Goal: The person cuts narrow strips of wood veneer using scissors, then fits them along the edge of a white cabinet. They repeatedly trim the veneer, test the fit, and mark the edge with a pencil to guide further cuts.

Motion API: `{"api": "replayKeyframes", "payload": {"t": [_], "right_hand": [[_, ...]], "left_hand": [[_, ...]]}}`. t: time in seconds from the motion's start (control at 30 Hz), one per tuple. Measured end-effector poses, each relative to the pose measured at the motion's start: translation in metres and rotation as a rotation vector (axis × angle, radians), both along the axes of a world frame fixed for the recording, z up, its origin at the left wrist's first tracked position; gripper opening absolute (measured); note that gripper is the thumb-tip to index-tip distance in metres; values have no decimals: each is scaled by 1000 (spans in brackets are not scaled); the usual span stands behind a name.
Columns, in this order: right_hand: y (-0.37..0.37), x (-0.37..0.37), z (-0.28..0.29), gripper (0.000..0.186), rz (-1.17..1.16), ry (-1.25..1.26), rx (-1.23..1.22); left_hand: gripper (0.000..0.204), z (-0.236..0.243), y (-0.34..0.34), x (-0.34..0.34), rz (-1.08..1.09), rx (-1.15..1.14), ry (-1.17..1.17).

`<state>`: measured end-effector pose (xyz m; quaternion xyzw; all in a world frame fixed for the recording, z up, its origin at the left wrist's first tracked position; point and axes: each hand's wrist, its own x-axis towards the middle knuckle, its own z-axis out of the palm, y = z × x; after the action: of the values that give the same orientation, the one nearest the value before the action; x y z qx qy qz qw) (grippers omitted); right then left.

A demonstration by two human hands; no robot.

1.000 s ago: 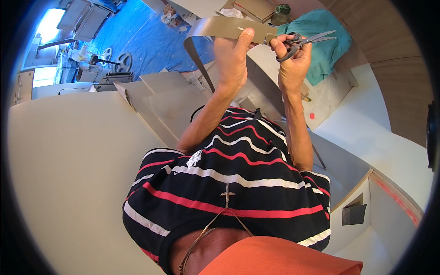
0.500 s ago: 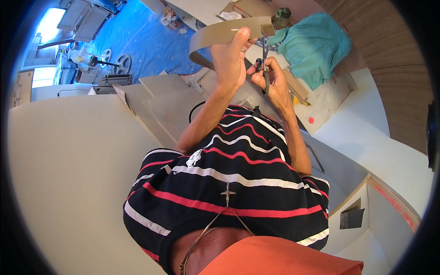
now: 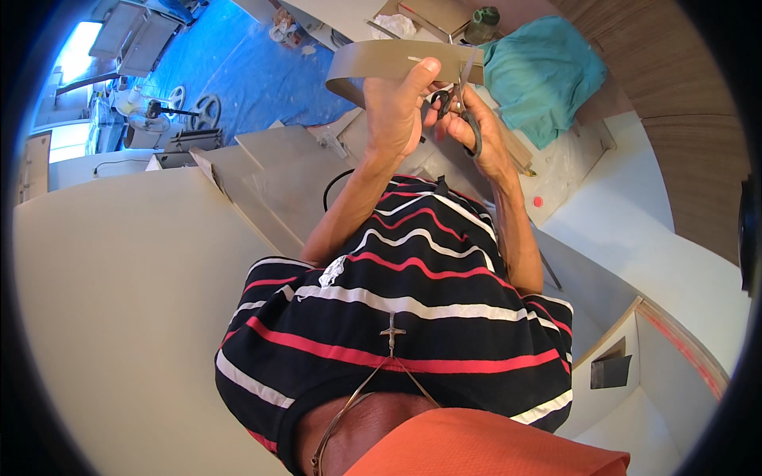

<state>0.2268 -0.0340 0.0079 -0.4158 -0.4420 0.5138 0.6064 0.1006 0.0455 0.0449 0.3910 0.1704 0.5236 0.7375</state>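
My left hand [image 3: 394,111] grips a long, flexible grey-brown strip [image 3: 373,61], its thumb pressed on the strip's face. The strip bends back in a loop at the left and reaches to the right past my thumb. In my right hand [image 3: 486,136] are scissors with black handles [image 3: 475,133], my fingers through the loops. The scissor blades [image 3: 467,67] stand apart at the strip's right end, one in front of it and the other tip showing above its upper edge.
Beyond my right hand, a teal cloth [image 3: 544,79] lies bunched on the worktop beside a dark green jar [image 3: 482,25]. A red cap [image 3: 538,201] rests nearer. Large pale panels [image 3: 119,301] fill the left. A blue sheet [image 3: 246,71] covers the floor, with a fan [image 3: 147,123] standing farther off.
The scissor blades have spread wider and moved slightly right along the strip's end. Both hands and the strip sit a little lower in view.
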Motion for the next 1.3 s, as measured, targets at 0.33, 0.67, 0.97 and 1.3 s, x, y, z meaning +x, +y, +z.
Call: {"api": "replayKeyframes", "payload": {"t": [0.33,0.67,0.97,1.3], "right_hand": [[0,2,-13,56,-184,-339,-117],[-15,-3,-5,47,-171,-24,-36],[9,-25,-1,42,-32,-73,93],[6,-48,-90,45,73,226,-129]], "left_hand": [[14,-15,0,-4,105,135,206],[11,11,-33,2,121,112,185],[10,15,-39,-29,220,-63,78],[21,-55,-12,-76,443,-155,404]]}}
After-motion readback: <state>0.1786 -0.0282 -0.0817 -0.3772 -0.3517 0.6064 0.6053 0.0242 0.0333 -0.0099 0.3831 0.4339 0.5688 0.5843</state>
